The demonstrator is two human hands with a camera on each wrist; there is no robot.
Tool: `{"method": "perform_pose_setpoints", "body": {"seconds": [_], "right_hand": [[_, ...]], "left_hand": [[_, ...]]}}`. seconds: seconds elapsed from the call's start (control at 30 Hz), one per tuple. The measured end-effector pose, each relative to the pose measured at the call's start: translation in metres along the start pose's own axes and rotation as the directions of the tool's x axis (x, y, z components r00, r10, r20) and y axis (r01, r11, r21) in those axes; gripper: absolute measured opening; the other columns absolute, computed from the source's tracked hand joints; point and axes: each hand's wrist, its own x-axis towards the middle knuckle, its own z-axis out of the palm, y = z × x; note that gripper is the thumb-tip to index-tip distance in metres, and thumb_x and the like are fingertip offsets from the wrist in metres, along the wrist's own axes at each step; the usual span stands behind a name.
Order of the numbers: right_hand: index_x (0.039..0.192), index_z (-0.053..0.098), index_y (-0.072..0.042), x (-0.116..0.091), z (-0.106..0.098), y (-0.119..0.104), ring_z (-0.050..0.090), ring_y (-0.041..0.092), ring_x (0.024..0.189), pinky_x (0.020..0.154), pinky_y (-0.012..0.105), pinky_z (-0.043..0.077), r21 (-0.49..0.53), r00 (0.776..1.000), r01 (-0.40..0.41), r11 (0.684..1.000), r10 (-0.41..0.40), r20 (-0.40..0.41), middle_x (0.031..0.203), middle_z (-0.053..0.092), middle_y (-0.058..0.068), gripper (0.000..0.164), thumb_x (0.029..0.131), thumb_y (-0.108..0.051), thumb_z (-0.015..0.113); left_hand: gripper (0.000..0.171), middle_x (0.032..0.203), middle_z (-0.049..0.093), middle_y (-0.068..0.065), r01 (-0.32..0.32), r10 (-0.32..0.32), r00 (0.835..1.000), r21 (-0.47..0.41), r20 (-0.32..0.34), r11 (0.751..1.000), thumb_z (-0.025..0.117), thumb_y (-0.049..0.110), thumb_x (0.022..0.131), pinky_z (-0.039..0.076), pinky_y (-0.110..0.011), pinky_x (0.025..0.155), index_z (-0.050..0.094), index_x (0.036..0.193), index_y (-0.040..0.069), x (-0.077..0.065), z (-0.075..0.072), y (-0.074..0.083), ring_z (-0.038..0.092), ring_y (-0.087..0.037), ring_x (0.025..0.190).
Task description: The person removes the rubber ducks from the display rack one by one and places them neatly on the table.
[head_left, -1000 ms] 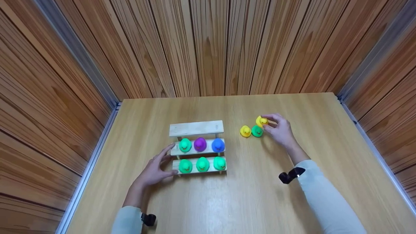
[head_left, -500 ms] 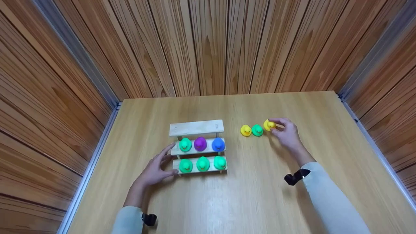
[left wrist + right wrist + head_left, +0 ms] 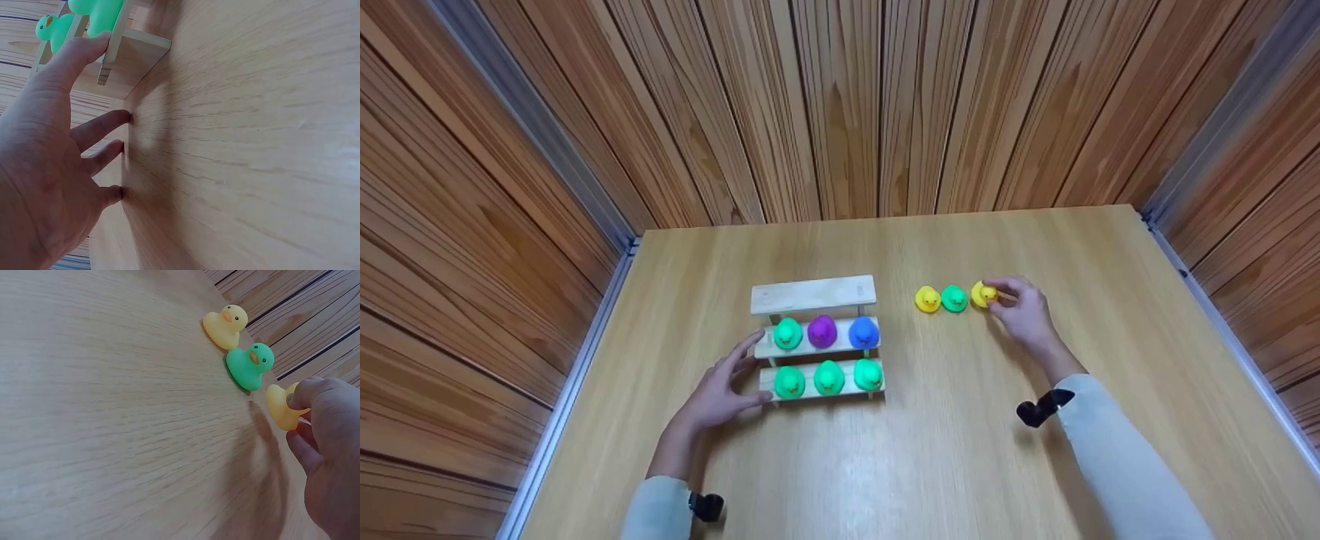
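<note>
In the head view my right hand (image 3: 1023,311) pinches a yellow rubber duck (image 3: 982,294) between thumb and fingers. The right wrist view shows this duck (image 3: 281,406) low over the table, partly hidden by my thumb. To its left stand a green rubber duck (image 3: 955,298) and another yellow duck (image 3: 928,299), side by side. My left hand (image 3: 718,391) rests with spread fingers at the left end of a small three-step wooden rack (image 3: 814,295). Its thumb touches the lowest step's end, and other fingertips reach the table, as the left wrist view (image 3: 45,140) shows.
The rack's lowest step holds three green ducks (image 3: 829,378). On its middle step sit a green duck (image 3: 787,334), a purple one (image 3: 822,333) and a blue one (image 3: 864,334). Wood-panelled walls (image 3: 840,112) enclose the table (image 3: 885,472) at the back and sides.
My right hand has carried the yellow duck rightward and slightly nearer, from behind the green duck to its right side. My left hand and the rack have stayed put.
</note>
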Motion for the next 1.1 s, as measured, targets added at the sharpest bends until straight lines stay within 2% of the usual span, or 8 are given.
{"method": "perform_pose_setpoints", "body": {"seconds": [0.27, 0.47, 0.63, 0.9, 1.0, 1.1], "right_hand": [[0.15, 0.062, 0.01, 0.003, 0.004, 0.005, 0.054, 0.05, 0.157, 0.102, 0.0, 0.049, 0.005, 1.0, -0.013, 1.0, 0.013, 0.019, 0.159, 0.051, 0.033, 0.042, 0.109, 0.007, 0.064], [0.147, 0.064, 0.014, 0.006, 0.007, 0.009, 0.059, 0.054, 0.15, 0.101, 0.001, 0.05, -0.009, 1.0, 0.011, 1.0, -0.011, -0.01, 0.152, 0.054, 0.036, 0.041, 0.106, 0.011, 0.065], [0.147, 0.064, 0.012, 0.005, 0.009, 0.011, 0.061, 0.053, 0.148, 0.099, -0.001, 0.049, -0.011, 1.0, -0.002, 1.0, 0.002, -0.009, 0.152, 0.055, 0.036, 0.041, 0.106, 0.009, 0.066], [0.145, 0.066, 0.012, 0.007, 0.011, 0.011, 0.062, 0.052, 0.147, 0.107, 0.007, 0.053, -0.035, 1.0, 0.007, 0.999, -0.007, -0.013, 0.151, 0.057, 0.035, 0.04, 0.105, 0.009, 0.067], [0.144, 0.067, 0.013, 0.009, 0.012, 0.011, 0.062, 0.052, 0.146, 0.106, 0.007, 0.053, -0.031, 1.0, 0.016, 0.999, -0.017, -0.019, 0.149, 0.057, 0.036, 0.039, 0.104, 0.01, 0.067], [0.144, 0.066, 0.012, 0.008, 0.011, 0.011, 0.061, 0.052, 0.147, 0.105, 0.004, 0.052, -0.025, 1.0, 0.012, 1.0, -0.012, -0.008, 0.149, 0.056, 0.035, 0.04, 0.105, 0.01, 0.067]], "left_hand": [[0.1, 0.188, 0.033, -0.004, -0.001, 0.001, 1.0, -0.015, 0.005, 1.0, 0.09, 0.03, 0.098, 0.026, -0.079, 0.137, 0.029, 0.17, 0.062, -0.001, -0.002, 0.001, 0.04, -0.046, 0.17], [0.1, 0.187, 0.033, -0.008, -0.018, 0.018, 1.0, -0.005, 0.003, 1.0, 0.09, 0.028, 0.098, 0.027, -0.078, 0.137, 0.03, 0.174, 0.053, 0.002, 0.0, 0.0, 0.041, -0.049, 0.169], [0.1, 0.187, 0.033, -0.012, -0.015, 0.015, 1.0, 0.008, -0.001, 1.0, 0.09, 0.027, 0.098, 0.027, -0.08, 0.135, 0.03, 0.175, 0.05, 0.001, -0.001, 0.0, 0.041, -0.051, 0.168], [0.101, 0.188, 0.032, -0.008, -0.006, 0.006, 1.0, 0.001, 0.002, 1.0, 0.09, 0.03, 0.098, 0.029, -0.078, 0.136, 0.028, 0.174, 0.055, 0.0, 0.0, 0.001, 0.039, -0.049, 0.17], [0.101, 0.187, 0.033, -0.006, 0.012, -0.012, 1.0, -0.012, -0.002, 1.0, 0.09, 0.029, 0.098, 0.027, -0.078, 0.137, 0.029, 0.172, 0.06, -0.001, 0.0, 0.001, 0.038, -0.047, 0.171], [0.1, 0.188, 0.033, -0.006, 0.017, -0.017, 1.0, -0.014, -0.001, 1.0, 0.09, 0.03, 0.098, 0.027, -0.079, 0.137, 0.029, 0.172, 0.059, 0.0, 0.0, 0.001, 0.038, -0.047, 0.171]]}}
